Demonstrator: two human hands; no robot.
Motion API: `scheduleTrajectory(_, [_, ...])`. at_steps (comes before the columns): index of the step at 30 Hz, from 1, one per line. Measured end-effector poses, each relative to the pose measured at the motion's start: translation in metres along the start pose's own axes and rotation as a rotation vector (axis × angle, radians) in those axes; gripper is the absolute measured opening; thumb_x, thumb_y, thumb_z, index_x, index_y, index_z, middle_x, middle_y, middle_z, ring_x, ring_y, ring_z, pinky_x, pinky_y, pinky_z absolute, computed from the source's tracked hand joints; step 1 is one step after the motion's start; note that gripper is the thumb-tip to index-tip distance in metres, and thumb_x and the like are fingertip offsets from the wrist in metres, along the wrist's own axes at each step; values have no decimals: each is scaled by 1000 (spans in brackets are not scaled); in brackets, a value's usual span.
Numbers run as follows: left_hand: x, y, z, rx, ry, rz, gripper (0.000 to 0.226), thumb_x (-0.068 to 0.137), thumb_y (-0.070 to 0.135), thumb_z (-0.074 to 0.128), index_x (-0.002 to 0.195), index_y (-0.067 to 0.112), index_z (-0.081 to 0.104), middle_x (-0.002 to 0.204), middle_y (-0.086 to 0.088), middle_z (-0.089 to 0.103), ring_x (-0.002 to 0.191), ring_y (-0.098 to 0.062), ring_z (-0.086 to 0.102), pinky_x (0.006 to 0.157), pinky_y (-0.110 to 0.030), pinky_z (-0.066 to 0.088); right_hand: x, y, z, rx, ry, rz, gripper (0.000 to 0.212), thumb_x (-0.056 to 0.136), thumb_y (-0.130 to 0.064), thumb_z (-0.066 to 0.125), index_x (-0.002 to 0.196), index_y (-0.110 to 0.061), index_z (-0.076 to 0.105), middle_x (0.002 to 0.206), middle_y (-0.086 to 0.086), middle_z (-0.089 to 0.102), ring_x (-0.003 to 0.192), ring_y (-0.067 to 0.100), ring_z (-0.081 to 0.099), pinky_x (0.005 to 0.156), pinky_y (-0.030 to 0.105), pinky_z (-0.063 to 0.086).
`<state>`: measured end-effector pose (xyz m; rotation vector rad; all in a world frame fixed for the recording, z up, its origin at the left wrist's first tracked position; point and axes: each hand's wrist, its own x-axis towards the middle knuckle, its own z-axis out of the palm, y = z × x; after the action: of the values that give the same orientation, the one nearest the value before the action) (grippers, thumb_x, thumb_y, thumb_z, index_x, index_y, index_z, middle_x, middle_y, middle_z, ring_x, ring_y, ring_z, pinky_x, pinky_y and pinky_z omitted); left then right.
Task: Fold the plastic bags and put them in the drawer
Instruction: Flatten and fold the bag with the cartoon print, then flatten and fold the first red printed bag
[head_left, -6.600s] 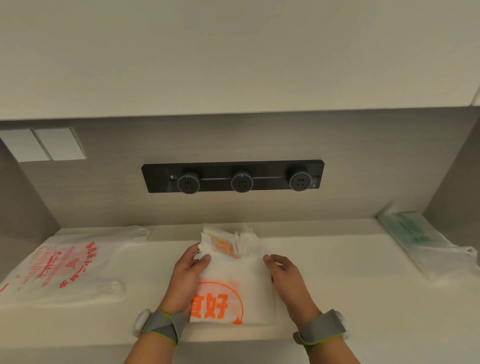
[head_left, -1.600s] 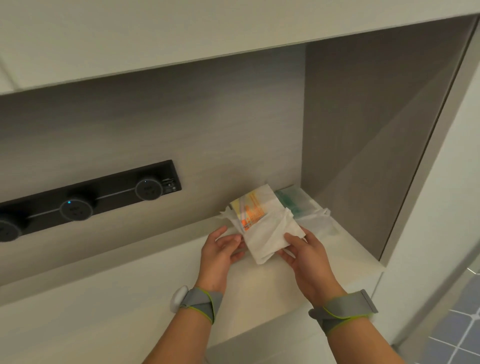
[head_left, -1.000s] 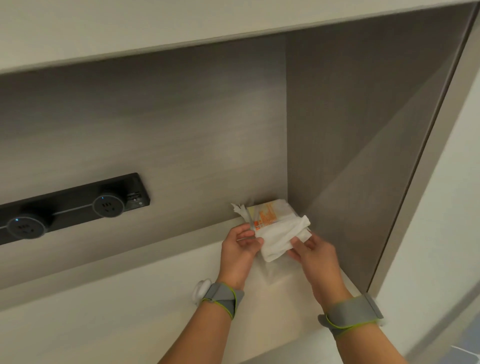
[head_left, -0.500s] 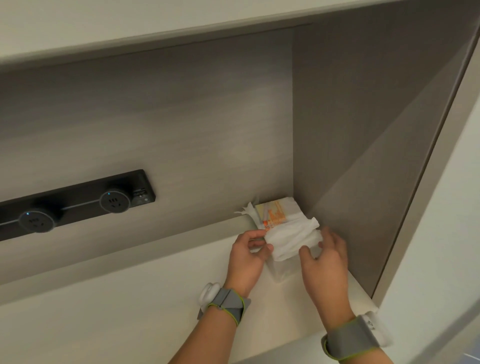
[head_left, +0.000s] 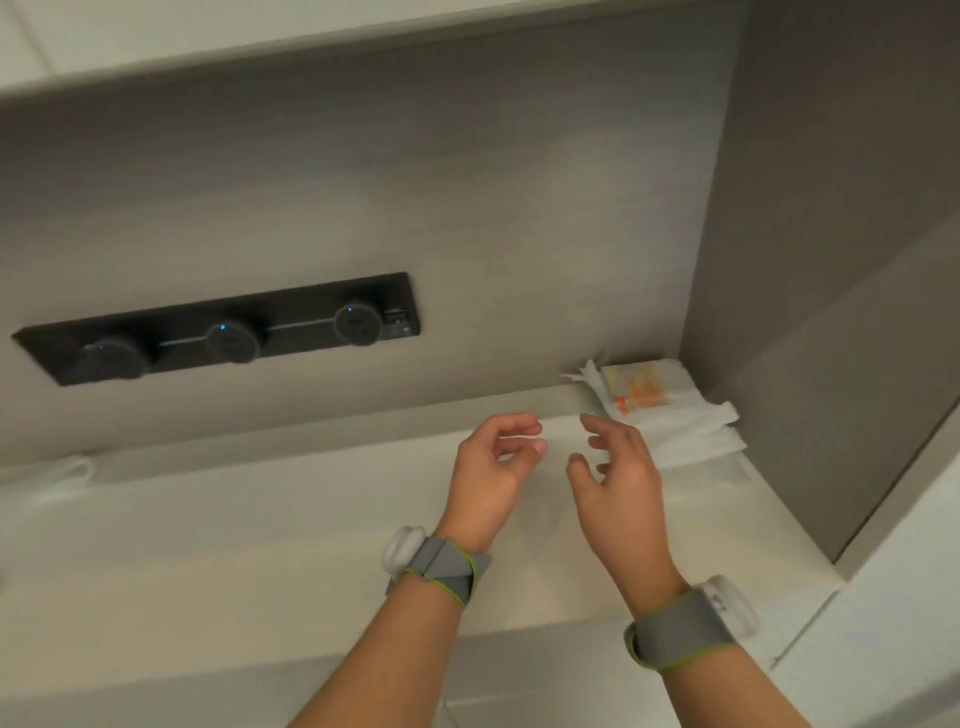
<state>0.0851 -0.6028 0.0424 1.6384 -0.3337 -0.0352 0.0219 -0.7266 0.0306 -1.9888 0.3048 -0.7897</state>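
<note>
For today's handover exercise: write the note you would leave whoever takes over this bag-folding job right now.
Left hand: open, empty, above the white counter.
Right hand: open, empty, beside it.
Folded white plastic bag with orange print: lying in the counter's back right corner, touched by neither hand.
Done: that bag is folded.
Left: a crumpled white plastic bag shows at the far left edge; no drawer is in view, so nothing is stowed yet.

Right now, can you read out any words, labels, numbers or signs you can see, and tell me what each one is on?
Nothing can be quoted.
Folded plastic bag: orange print, too blurred to read.
Black socket strip: small marks at its right end, too small to read.
Wristband units on the left hand and right hand: no legible text.
</note>
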Motion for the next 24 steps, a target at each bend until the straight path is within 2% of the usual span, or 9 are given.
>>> scheduleTrajectory(6, [-21, 3, -80, -48, 136, -34, 22, 87, 6, 72, 107, 16, 70, 107, -2, 75, 93, -13, 69, 95, -44, 55, -25, -45, 55, 48, -154, -46, 41, 88, -9, 62, 129, -12, 59, 123, 0, 59, 108, 11, 59, 92, 34, 51])
scheduleTrajectory(11, [-49, 4, -147, -41, 194, -57, 21, 88, 8, 71, 108, 16, 70, 107, -1, 75, 100, -21, 69, 92, -39, 57, -52, -88, 98, 73, -235, -64, 39, 90, -11, 61, 129, -14, 59, 125, -2, 59, 105, 6, 58, 90, 27, 49])
scheduleTrajectory(14, [-72, 0, -204, -61, 233, -54, 20, 89, 9, 70, 108, 17, 70, 107, 1, 75, 100, -20, 69, 89, -35, 57, -81, -127, 134, 80, -294, -78, 37, 91, -13, 60, 129, -15, 59, 126, -4, 59, 106, 5, 58, 91, 28, 50])
scheduleTrajectory(20, [-109, -3, -285, -13, 279, -36, 16, 93, 16, 66, 108, 23, 69, 107, 5, 75, 103, -18, 69, 96, -41, 54, -128, -176, 192, 106, -359, -84, 35, 92, -14, 60, 127, -15, 60, 125, -5, 60, 105, 4, 59, 91, 28, 51])
scheduleTrajectory(24, [-137, -7, -345, 10, 324, -16, 15, 95, 15, 64, 107, 21, 68, 107, 8, 75, 104, -14, 68, 96, -33, 52, -170, -210, 236, 122, -408, -88, 34, 92, -15, 60, 126, -15, 61, 124, -5, 60, 103, 4, 59, 91, 27, 51])
